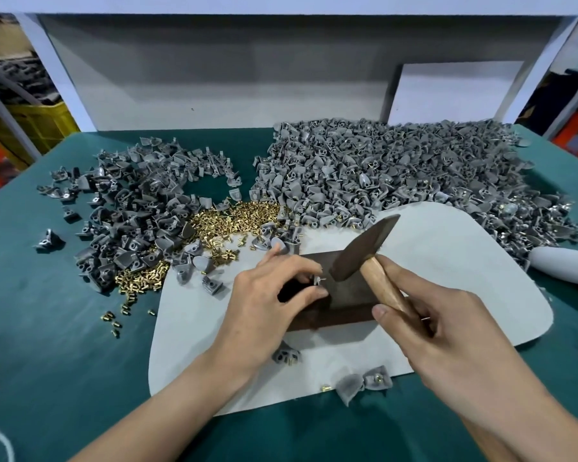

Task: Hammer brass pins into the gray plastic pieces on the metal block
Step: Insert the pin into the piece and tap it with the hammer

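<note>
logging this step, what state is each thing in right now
left hand, pinching the gray piece
gray piece, on the metal block, beside the hammer head
right hand, gripping the hammer's wooden handle
hammer, head tilted, low over the block
metal block, flat on the white mat
brass pins, loose heap on the green table

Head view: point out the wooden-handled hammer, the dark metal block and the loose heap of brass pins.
wooden-handled hammer (364, 248), head view, on its dark metal head.
dark metal block (351, 295), head view, on its bare top face.
loose heap of brass pins (234, 216), head view, at its middle.
</note>
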The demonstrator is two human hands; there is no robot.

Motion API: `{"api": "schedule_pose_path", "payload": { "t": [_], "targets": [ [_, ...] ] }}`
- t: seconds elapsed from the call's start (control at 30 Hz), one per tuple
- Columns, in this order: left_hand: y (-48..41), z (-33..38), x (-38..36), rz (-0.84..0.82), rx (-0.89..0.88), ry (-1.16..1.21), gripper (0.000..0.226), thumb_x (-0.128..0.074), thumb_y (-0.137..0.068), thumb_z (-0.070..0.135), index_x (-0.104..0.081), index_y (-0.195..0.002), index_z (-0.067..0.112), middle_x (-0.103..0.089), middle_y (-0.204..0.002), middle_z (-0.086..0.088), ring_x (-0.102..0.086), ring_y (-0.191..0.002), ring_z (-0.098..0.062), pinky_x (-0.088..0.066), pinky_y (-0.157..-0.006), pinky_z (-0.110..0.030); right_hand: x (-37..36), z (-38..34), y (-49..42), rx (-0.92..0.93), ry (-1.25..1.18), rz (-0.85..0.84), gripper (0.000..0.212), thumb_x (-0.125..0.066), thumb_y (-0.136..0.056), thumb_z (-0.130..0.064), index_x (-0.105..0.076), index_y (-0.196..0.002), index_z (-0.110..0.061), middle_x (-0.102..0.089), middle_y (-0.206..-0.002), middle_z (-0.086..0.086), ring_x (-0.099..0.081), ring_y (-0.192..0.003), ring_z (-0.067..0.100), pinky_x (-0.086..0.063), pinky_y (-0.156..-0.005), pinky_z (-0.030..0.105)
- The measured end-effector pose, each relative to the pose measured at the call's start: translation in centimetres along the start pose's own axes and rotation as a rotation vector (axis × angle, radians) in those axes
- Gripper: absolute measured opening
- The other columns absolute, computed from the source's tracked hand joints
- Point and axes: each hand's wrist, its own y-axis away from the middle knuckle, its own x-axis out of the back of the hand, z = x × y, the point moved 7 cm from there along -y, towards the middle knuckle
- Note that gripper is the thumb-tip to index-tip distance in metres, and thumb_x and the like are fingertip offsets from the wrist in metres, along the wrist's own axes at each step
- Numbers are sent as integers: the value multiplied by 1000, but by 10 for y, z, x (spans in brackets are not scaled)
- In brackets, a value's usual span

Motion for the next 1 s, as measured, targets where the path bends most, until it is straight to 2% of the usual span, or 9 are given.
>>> {"api": "schedule_pose_path", "payload": {
  "t": [0.13, 0.27, 0.4, 0.5, 0.6, 0.7, 0.8, 0.9, 1.0],
  "targets": [
    [2, -5, -1, 38, 8, 110, 20, -73, -72, 23, -73, -80, 5, -69, -93, 12, -67, -85, -2, -32, -114, -32, 1, -6, 4, 17, 7, 9, 36, -62, -83, -22, -58, -106, -48, -66, -71, 6, -40, -51, 9, -38, -49, 19],
    [5, -10, -3, 26, 4, 145, 18, -77, -72, 16, -73, -81, 2, -70, -97, 9, -68, -88, 1, -31, -114, -41, -3, -4, 7, -22, 34, 2, 46, -62, -84, -20, -58, -125, -40, -59, -59, -11, -43, -46, 6, -36, -47, 12],
    [6, -12, -2, 12, 2, 157, 15, -80, -71, 7, -73, -84, 3, -70, -100, 9, -68, -92, 1, -32, -114, -42, -12, -3, 4, -46, 79, -39, 43, -62, -87, -18, -59, -127, -33, -61, -60, -17, -50, -50, 3, -35, -45, 8],
    [6, -13, -2, 23, 3, 163, 14, -78, -73, 12, -73, -83, 3, -70, -99, 8, -68, -92, 1, -33, -113, -44, -10, -5, 2, -53, 59, -14, 45, -63, -87, -17, -57, -126, -39, -61, -60, -24, -57, -54, -1, -35, -45, 8],
    [5, -12, -2, 32, 9, 179, 19, -73, -74, 19, -73, -83, 2, -71, -99, 7, -68, -91, 0, -33, -114, -44, -4, -8, 2, -33, 105, 29, 42, -64, -85, -16, -61, -123, -34, -62, -64, -22, -50, -44, 3, -36, -43, 10],
    [6, -11, 0, 37, -3, 178, 19, -72, -75, 20, -74, -82, 2, -71, -98, 6, -68, -91, -1, -33, -113, -44, -14, -12, -1, -25, 185, -71, 44, -63, -87, -16, -59, -127, -31, -64, -72, -24, -52, -48, -2, -34, -45, 5],
    [8, -13, 0, 41, 3, 192, 19, -72, -75, 19, -74, -84, 3, -72, -98, 4, -69, -91, -1, -33, -114, -47, -1, -17, -5, 11, 219, -31, 40, -63, -86, -19, -60, -124, -32, -70, -75, -10, -56, -52, 5, -40, -49, 11],
    [7, -15, 1, 55, 35, 201, 19, -72, -76, 21, -73, -83, 4, -73, -97, 3, -69, -91, -1, -33, -114, -42, 11, -17, -11, 52, 207, 38, 36, -63, -84, -17, -64, -118, -29, -70, -71, -6, -55, -56, 0, -40, -57, 14],
    [9, -13, 2, 57, 31, 168, 19, -71, -78, 23, -71, -85, 6, -72, -96, 5, -67, -91, 0, -37, -111, -24, 21, 1, -18, -13, 212, 109, 36, -64, -84, -15, -65, -117, -30, -64, -58, -20, -50, -47, -3, -38, -51, 10]
  ]
}}
